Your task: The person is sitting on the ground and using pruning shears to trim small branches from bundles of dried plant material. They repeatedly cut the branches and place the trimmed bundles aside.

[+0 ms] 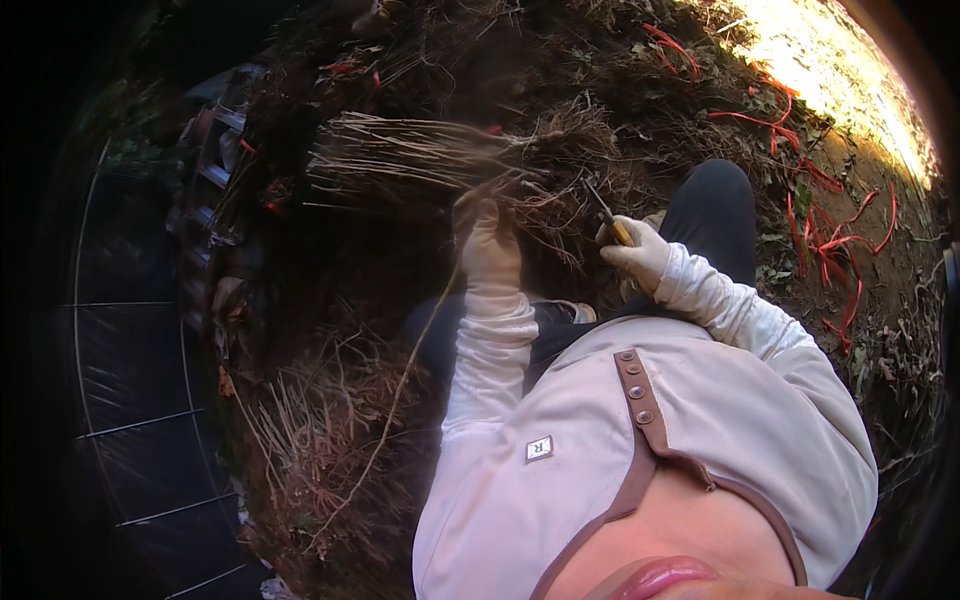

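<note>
My left hand, in a pale glove, is closed around a long thin woody stem that hangs down towards the lower left. Just beyond it lies a bundle of slender bare stems, its tangled roots pointing right. Some roots beside my left fingers are blurred. My right hand, gloved too, grips pruning shears with yellow handles, their dark blades reaching up towards the roots. Whether the blades touch any root I cannot tell.
A second heap of rooted plants lies at the lower left. Beyond it stretches black sheeting with pale cross lines. A metal ladder-like frame stands at the upper left. Red plastic ties are strewn over soil at the right, near my bent knee.
</note>
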### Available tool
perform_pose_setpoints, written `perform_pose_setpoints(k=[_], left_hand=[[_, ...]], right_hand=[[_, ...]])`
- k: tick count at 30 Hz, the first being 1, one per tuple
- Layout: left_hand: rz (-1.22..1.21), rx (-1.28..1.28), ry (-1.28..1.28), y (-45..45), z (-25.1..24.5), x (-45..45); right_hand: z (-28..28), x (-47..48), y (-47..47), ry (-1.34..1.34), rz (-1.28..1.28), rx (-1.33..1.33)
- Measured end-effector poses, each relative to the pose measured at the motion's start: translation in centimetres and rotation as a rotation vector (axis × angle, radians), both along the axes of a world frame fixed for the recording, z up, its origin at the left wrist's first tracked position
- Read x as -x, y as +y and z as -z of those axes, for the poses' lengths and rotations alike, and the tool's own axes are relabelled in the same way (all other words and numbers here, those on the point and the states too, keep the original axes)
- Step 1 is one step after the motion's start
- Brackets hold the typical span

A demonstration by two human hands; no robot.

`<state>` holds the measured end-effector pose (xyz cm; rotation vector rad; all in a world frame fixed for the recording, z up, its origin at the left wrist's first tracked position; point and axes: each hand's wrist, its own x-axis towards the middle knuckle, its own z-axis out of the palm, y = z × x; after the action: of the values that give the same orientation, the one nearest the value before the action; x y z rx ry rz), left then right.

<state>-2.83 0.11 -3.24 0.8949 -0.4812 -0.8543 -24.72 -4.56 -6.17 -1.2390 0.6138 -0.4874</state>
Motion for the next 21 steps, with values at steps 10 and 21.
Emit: perform_pose_setpoints(k=[10,21], left_hand=[[0.149,0.033,0.031,-0.7,2.7,1.6],[0.153,-0.215,-0.360,-0.2,-1.3,4.4]], right_hand=[[0.5,-1.0,-0.8,-0.119,0.093,-0.032],[0.0,0.4,-1.7,0.101,0.329,-0.008]])
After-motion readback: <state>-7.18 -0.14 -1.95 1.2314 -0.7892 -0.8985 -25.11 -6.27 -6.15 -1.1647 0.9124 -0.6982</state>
